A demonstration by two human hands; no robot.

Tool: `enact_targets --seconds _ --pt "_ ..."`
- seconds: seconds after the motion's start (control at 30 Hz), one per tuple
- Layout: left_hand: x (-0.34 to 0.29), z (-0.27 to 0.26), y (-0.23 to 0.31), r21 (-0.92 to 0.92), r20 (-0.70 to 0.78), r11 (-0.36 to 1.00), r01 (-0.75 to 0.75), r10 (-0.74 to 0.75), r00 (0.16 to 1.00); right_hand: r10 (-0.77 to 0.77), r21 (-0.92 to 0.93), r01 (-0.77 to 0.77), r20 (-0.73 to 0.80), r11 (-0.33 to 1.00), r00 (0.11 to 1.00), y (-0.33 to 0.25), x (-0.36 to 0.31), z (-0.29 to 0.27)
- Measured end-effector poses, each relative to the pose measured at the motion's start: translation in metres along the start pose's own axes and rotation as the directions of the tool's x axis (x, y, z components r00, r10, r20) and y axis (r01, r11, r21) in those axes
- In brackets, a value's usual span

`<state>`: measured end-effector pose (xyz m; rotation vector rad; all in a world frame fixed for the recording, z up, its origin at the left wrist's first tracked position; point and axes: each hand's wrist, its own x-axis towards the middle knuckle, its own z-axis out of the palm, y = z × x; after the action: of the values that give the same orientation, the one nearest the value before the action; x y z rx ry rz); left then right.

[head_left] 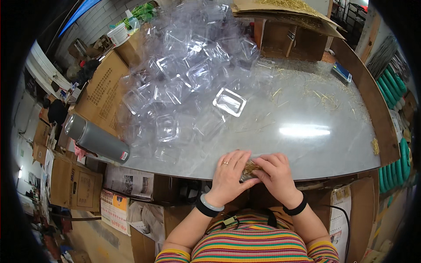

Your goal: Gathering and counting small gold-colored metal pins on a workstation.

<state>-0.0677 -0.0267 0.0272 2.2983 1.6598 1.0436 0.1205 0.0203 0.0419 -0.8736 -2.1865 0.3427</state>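
My left hand and my right hand meet at the near edge of the grey table. Together they press on a small clear plastic box filled with straw, which is mostly hidden under my fingers. A ring sits on my left hand, and both wrists wear bands. An empty clear plastic box lies open on the table farther out. Behind it rises a big heap of empty clear plastic boxes.
A grey metal flask lies at the table's left edge. Cardboard boxes stand to the left, and newspapers hang below the table. Loose straw is scattered at the right. A cardboard box with straw sits at the back.
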Motion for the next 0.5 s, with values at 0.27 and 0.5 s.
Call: enact_targets --seconds 0.27,0.5 --pt "-0.002 0.005 0.0 0.081 -0.06 0.997 -0.01 0.015 0.998 -0.048 -0.046 0.048 -0.016 0.998 0.999 -0.022 0.003 -0.02" --pt "-0.005 0.014 -0.001 0.099 -0.154 0.995 -0.005 0.02 0.988 -0.071 -0.049 0.078 0.12 0.996 0.99 -0.036 -0.003 -0.011"
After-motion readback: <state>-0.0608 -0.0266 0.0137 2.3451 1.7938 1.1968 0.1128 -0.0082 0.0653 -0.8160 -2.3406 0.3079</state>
